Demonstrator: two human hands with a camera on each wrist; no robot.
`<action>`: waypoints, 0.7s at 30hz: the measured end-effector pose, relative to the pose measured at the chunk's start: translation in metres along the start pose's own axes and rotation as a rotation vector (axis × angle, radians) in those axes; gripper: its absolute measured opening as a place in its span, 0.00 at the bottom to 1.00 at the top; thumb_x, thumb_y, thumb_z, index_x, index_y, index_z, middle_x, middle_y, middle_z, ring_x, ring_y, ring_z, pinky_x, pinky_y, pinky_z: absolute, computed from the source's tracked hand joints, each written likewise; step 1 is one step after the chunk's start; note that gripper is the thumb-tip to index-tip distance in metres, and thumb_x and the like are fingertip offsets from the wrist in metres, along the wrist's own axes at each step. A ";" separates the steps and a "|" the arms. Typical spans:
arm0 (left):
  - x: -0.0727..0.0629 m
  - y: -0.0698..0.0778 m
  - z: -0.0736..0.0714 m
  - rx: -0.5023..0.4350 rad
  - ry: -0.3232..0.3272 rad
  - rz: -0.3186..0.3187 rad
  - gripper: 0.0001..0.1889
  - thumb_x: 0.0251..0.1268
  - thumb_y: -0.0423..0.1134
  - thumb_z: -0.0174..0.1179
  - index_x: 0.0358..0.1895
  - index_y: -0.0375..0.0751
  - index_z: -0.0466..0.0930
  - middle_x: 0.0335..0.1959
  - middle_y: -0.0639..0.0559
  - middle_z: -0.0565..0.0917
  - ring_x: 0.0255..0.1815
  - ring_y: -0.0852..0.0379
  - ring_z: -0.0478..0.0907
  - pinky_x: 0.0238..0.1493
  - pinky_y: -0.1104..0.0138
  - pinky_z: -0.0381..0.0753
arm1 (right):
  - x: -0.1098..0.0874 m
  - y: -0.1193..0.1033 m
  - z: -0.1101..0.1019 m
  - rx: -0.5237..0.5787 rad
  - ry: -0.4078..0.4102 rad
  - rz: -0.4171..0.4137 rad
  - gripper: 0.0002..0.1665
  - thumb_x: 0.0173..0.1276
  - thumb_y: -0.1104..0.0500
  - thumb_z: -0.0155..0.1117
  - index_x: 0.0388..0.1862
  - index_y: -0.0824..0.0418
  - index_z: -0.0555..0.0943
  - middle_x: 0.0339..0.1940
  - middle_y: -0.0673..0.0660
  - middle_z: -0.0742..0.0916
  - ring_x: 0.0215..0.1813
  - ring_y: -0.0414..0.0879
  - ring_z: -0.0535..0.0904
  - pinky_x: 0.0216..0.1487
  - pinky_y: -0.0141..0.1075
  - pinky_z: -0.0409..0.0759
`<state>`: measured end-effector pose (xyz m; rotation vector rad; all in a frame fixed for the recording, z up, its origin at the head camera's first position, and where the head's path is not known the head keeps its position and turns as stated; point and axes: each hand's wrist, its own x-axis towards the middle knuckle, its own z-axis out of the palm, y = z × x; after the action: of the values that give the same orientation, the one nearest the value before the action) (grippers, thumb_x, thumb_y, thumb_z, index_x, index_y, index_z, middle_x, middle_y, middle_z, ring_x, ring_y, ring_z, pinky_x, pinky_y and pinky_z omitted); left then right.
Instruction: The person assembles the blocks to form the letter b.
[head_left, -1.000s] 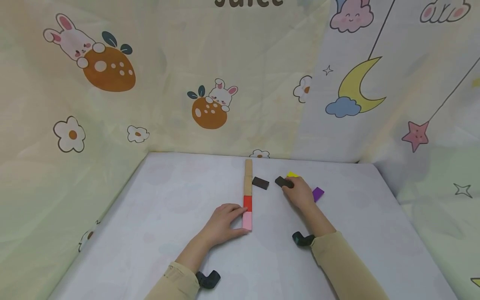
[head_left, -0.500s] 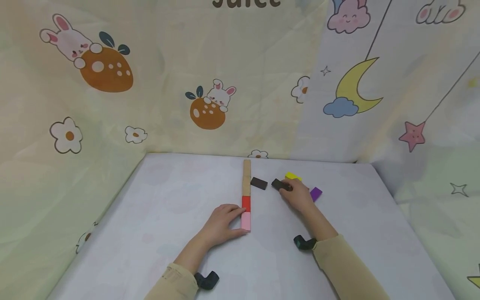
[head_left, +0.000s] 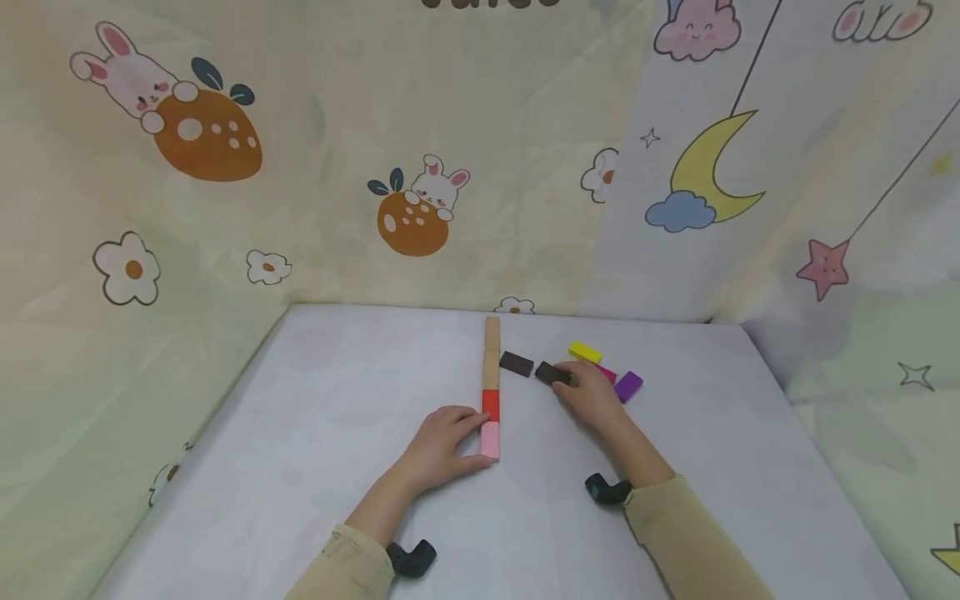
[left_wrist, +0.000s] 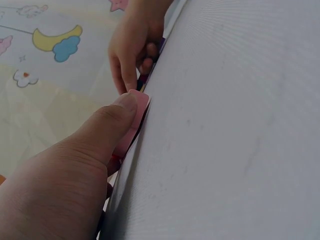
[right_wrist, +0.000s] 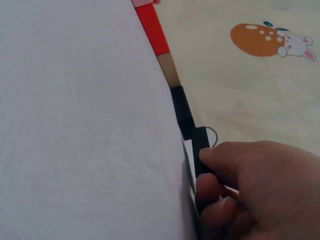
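Cartoon-printed cloth hangs behind and beside a pale grey surface (head_left: 337, 400), with rabbits, orange strawberries, flowers, a yellow moon, a cloud and a pink star on it. Only the bottoms of some dark letters show at the top edge of the cloth; they cannot be read.

Near the middle of the surface, a straight row of blocks (head_left: 491, 387) runs from close to the far edge toward the person: two plain wooden blocks at the far end, then a red block (head_left: 491, 405), then a pink block (head_left: 490, 440) at the near end. The left hand (head_left: 438, 446) rests on the surface at the left of this row, its fingers straight and its thumb pressed against the side of the pink block.

To the right of the row lies a dark brown block (head_left: 516, 363), flat and apart from the row. Just beside it, toward the right edge, is a second dark brown block (head_left: 552, 374), a flat rectangle lying at a slant. The right hand (head_left: 596, 396) pinches this block with curled fingers, low on the surface.

Beyond the right hand, toward the far right corner, lie a yellow block (head_left: 584, 352), a purple block (head_left: 628, 385) and a magenta block (head_left: 607, 374) partly hidden by the hand.
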<state>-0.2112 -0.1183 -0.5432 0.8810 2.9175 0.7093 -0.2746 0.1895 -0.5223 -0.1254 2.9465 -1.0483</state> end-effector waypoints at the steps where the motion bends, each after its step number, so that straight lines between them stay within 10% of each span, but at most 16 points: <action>1: 0.000 0.000 0.000 -0.001 0.000 -0.002 0.38 0.58 0.66 0.63 0.71 0.61 0.69 0.65 0.57 0.75 0.70 0.54 0.66 0.75 0.53 0.62 | 0.000 -0.001 0.000 -0.002 0.001 0.001 0.26 0.70 0.49 0.63 0.65 0.54 0.77 0.66 0.60 0.79 0.68 0.57 0.73 0.68 0.56 0.72; 21: 0.001 -0.001 0.001 0.006 -0.009 -0.004 0.38 0.58 0.67 0.63 0.72 0.61 0.68 0.66 0.57 0.74 0.71 0.53 0.66 0.75 0.52 0.62 | -0.001 -0.011 0.009 -0.081 0.014 0.029 0.25 0.69 0.49 0.63 0.63 0.55 0.78 0.61 0.60 0.81 0.63 0.57 0.77 0.64 0.54 0.75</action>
<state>-0.2121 -0.1179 -0.5441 0.8770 2.9140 0.6947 -0.2727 0.1750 -0.5221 -0.0756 2.9940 -0.9302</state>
